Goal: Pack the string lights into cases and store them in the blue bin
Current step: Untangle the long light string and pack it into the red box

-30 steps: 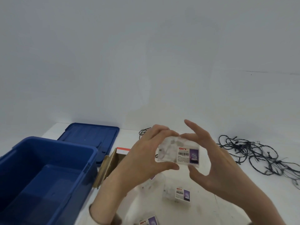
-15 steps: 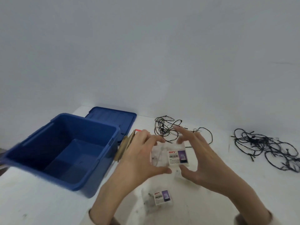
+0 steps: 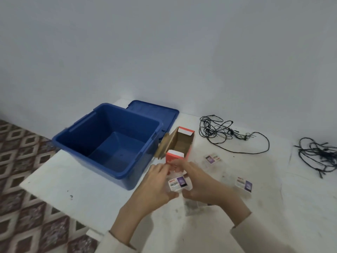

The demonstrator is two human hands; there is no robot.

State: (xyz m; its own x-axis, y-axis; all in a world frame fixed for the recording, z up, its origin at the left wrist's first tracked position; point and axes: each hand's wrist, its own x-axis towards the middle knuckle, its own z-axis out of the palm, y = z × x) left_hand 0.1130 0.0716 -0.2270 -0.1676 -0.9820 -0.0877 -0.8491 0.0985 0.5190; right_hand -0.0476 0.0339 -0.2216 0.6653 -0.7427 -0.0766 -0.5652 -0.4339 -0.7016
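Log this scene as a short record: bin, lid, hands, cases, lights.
Bin: blue bin, open, nothing visible inside
Lid: lid off, flat on the table behind the bin
Hands: left hand and right hand both hold one clear case in front of an open red box
Other cases: at least two labelled cases lying on the table, right of the hands
Lights: two loose tangles of string lights on the table, unpacked
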